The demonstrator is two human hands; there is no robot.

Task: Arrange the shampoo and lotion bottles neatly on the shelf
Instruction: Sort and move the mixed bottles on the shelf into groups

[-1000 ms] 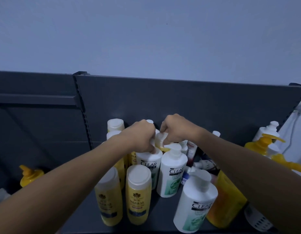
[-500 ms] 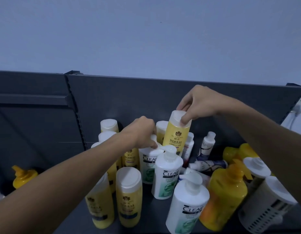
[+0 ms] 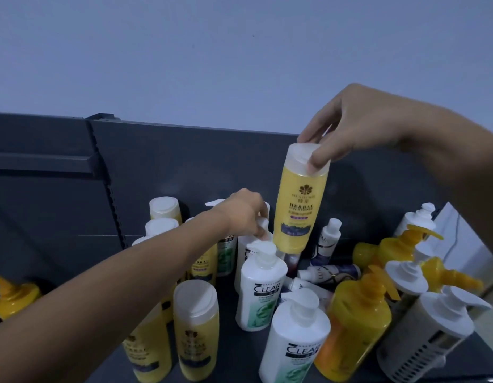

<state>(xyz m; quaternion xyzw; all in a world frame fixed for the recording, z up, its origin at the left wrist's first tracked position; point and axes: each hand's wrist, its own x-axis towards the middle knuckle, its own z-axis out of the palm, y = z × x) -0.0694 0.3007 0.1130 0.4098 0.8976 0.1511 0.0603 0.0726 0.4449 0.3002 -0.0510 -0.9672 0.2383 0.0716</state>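
The right hand point(image 3: 358, 128) pinches the white cap of a translucent yellow plastic Herbal bottle point(image 3: 300, 205), which hangs tilted above the crowded dark grey shelf point(image 3: 228, 299). The left hand point(image 3: 245, 214) curls round the head of a white plastic pump bottle point(image 3: 243, 252). Level the yellow bottle, then lower it beside the matching yellow bottles point(image 3: 197, 327). It hangs higher than half a second ago.

Yellow white-capped herbal bottle point(image 3: 299, 205) aloft, slightly tilted, above crowded shelf point(image 3: 231, 341)
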